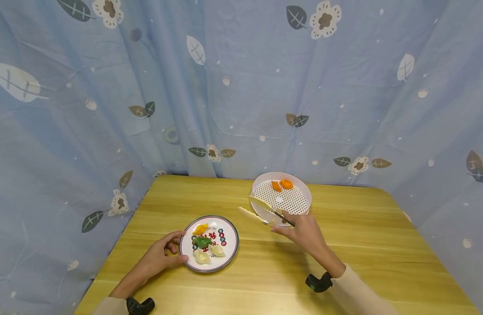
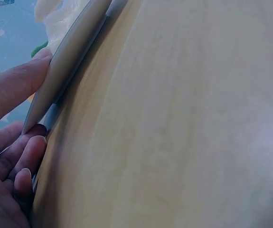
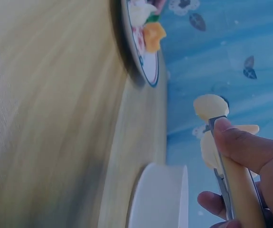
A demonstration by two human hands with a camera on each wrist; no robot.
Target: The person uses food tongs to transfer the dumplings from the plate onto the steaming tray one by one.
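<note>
A patterned plate (image 1: 235, 245) on the wooden table holds an orange dumpling (image 1: 200, 229), a green one (image 1: 202, 241) and two white ones (image 1: 217, 250). My left hand (image 1: 174, 248) grips its left rim: in the left wrist view the thumb (image 2: 13, 85) lies on top of the rim (image 2: 70, 57) and the fingers curl under it. My right hand (image 1: 282, 223) holds cream tongs (image 1: 261, 205) over the near edge of a white perforated tray (image 1: 292, 200). Two orange dumplings (image 1: 281, 185) lie in the tray. I see nothing between the tong tips.
The yellow wooden table (image 1: 343, 245) stands against a blue flowered curtain (image 1: 241, 87) on three sides. In the right wrist view the tray wall (image 3: 160, 194) is close below the tongs (image 3: 236, 180), with the plate (image 3: 143, 61) farther off.
</note>
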